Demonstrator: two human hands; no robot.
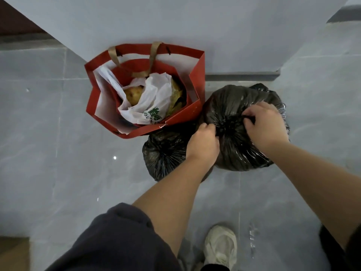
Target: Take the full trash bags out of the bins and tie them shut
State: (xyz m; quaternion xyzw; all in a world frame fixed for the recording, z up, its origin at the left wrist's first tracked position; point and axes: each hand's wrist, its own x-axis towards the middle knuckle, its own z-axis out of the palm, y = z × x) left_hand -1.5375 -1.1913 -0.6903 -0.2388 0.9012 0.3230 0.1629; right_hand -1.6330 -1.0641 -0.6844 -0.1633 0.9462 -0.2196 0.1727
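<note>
A person stands over a grey tiled floor, bent toward two black trash bags that sit against the foot of a pale wall. The larger black bag rests at about two o'clock from the person's white shoe, full and rounded, its plastic gathered into pleats that run to a dark pucker at the top centre. The left hand grips the bag at the nine o'clock side of that pucker, its fingers curled tight and clamped on a fold of the plastic. The right hand lies on the three o'clock side, knuckles up, its fingers bent inward and pinching the gathered neck; whether a knot is already formed under them is hard to make out in the dark plastic. The two hands are close together with the pucker between them.

A smaller black bag sits just beside the larger one, at its eight o'clock, touching it and partly behind the left forearm; its top is also drawn into pleats. At ten o'clock from the larger bag stands an open red paper bag with tan handles, touching both black bags, and inside it a crumpled white plastic bag with green print. A dark trouser leg fills the lower left.
</note>
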